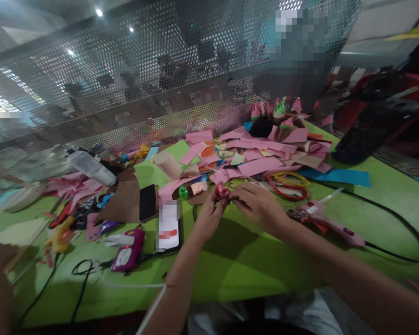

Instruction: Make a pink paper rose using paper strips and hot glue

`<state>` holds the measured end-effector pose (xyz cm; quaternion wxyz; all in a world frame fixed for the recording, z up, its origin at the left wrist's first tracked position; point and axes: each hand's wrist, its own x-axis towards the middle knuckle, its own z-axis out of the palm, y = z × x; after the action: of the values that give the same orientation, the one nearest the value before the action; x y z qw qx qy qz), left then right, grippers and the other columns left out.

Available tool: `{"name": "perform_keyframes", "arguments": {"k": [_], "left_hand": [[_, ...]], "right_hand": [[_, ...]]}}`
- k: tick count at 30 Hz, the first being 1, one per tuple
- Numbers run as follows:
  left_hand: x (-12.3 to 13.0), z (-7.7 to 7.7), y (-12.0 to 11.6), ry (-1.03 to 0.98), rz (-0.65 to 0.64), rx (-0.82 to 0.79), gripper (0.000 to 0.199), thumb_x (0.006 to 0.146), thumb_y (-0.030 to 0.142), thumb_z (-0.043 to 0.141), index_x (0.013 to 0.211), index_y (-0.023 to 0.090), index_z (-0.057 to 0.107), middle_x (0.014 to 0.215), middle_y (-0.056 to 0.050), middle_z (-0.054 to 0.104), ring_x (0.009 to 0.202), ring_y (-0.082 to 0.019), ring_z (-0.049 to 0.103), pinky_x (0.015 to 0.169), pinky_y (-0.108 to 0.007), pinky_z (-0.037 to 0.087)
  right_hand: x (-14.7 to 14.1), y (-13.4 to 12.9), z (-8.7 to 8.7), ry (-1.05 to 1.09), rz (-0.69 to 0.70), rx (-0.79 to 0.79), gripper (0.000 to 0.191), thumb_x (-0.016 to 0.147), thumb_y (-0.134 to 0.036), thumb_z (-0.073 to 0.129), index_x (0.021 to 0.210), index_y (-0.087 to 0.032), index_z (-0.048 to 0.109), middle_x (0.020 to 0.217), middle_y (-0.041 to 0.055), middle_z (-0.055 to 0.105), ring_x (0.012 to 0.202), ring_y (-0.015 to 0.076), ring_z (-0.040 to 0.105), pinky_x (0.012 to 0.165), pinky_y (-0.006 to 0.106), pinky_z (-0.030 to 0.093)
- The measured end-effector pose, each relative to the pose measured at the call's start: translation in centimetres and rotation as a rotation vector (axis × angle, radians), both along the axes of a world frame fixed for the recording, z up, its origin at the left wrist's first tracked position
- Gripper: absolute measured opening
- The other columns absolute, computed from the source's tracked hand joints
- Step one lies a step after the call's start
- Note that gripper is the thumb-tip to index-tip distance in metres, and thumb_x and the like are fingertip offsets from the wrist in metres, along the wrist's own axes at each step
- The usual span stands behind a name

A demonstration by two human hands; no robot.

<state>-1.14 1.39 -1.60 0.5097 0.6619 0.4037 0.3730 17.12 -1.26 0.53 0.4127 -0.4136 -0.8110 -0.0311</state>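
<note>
A small pink paper rose (221,191) is held up over the green table. My left hand (211,214) grips it from below and the left, its fingers closed on the base. At the rose's right side, the fingertips of my right hand (256,202) are pinched together and touch or nearly touch its edge; what they hold, if anything, is too small to make out. Behind the rose lies a heap of pink paper strips (261,165). A pink glue gun (330,221) rests to the right of my right hand.
Left of my hands are two phones (147,203) (169,225), a purple device (128,251) with cables and a bottle (92,168). Red-handled scissors (288,188) lie behind my right hand. A dark bottle (366,121) stands at right. Another person's hand (0,256) is far left.
</note>
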Motion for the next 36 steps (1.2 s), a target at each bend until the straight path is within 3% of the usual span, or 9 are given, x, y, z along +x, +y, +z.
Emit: {"name": "perform_keyframes", "arguments": {"k": [12, 19, 24, 30, 36], "left_hand": [[0.0, 0.2, -0.1, -0.007, -0.021, -0.029, 0.044, 0.093, 0.037, 0.054, 0.134, 0.021, 0.054, 0.133, -0.010, 0.060, 0.121, -0.025, 0.054, 0.105, -0.042, 0.045], [0.3, 0.7, -0.2, -0.011, 0.007, -0.049, 0.039, 0.093, 0.041, 0.053, 0.126, 0.020, 0.058, 0.120, -0.009, 0.064, 0.106, -0.021, 0.058, 0.095, -0.037, 0.051], [0.5, 1.0, -0.2, -0.052, 0.000, -0.068, 0.045, 0.093, 0.044, 0.053, 0.132, 0.021, 0.053, 0.129, -0.010, 0.060, 0.106, -0.021, 0.059, 0.090, -0.034, 0.054], [0.4, 0.5, -0.1, -0.066, -0.013, -0.058, 0.047, 0.095, 0.043, 0.050, 0.137, 0.022, 0.051, 0.132, -0.009, 0.060, 0.113, -0.022, 0.059, 0.098, -0.037, 0.052], [0.4, 0.0, -0.1, -0.061, -0.007, -0.067, 0.044, 0.096, 0.040, 0.049, 0.136, 0.022, 0.053, 0.132, -0.009, 0.060, 0.113, -0.021, 0.060, 0.102, -0.038, 0.049]], "right_hand": [[0.3, 0.3, -0.3, -0.036, -0.043, -0.019, 0.013, 0.092, -0.017, 0.054, 0.087, -0.018, 0.066, 0.087, 0.0097, 0.068, 0.078, 0.0211, 0.062, 0.068, 0.031, 0.046], [0.3, 0.3, -0.1, -0.023, -0.042, -0.007, 0.015, 0.093, -0.015, 0.051, 0.089, -0.019, 0.065, 0.087, 0.0090, 0.068, 0.078, 0.0208, 0.062, 0.068, 0.032, 0.047], [0.2, -0.1, 0.2, 0.020, -0.050, -0.018, 0.014, 0.094, -0.018, 0.052, 0.096, -0.020, 0.066, 0.092, 0.0087, 0.070, 0.083, 0.0213, 0.063, 0.071, 0.032, 0.049], [-0.1, -0.4, 0.2, 0.009, 0.010, 0.045, 0.014, 0.094, -0.017, 0.054, 0.092, -0.018, 0.067, 0.090, 0.0091, 0.071, 0.080, 0.0204, 0.064, 0.070, 0.031, 0.049], [-0.2, -0.3, -0.2, -0.033, -0.033, 0.065, 0.015, 0.094, -0.018, 0.054, 0.090, -0.019, 0.069, 0.089, 0.0084, 0.071, 0.077, 0.0197, 0.064, 0.069, 0.031, 0.049]]}}
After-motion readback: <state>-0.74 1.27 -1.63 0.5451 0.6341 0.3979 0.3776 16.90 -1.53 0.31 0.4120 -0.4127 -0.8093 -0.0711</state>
